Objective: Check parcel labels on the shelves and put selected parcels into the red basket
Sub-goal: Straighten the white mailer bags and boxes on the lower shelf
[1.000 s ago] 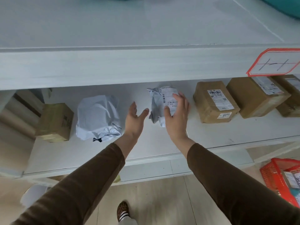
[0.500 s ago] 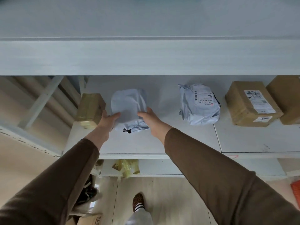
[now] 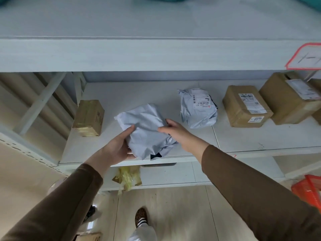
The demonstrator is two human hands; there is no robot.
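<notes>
**Both hands on the crumpled grey mailer at the shelf's front edge**

Fingers of both hands are closed around the crumpled pale grey plastic mailer bag [image 3: 145, 129]. The left hand [image 3: 119, 146] cups its lower left side, thumb lying across the top face and the other fingers tucked beneath. The right hand [image 3: 177, 133] grips its right edge, thumb on top and fingertips curled into the folds. No label shows on the face turned upward. The bag sits over the front part of the shelf, tilted, and I cannot tell whether its far end touches the board.

By size, the long white metal shelf [image 3: 260, 141] carrying everything comes first, with the deep white board of the tier above it. At the far right stands a large brown cardboard box [image 3: 284, 103] with a white label on top. Just beside it on the left is a smaller brown cardboard box [image 3: 243, 108] bearing a printed label and a small sticker on its front face. Left of that, apart from it, lies a second pale grey plastic mailer [image 3: 198, 110], label up with a barcode showing. Well to the left of the held bag sits a small tape-wrapped yellowish cardboard box [image 3: 89, 117].

Down on the floor at the right edge, the corner of the red plastic mesh basket [image 3: 307, 190] is visible, well apart from the held bag. A crumpled yellow plastic wrap [image 3: 127, 176] lies on the lower shelf beneath the hands.
</notes>
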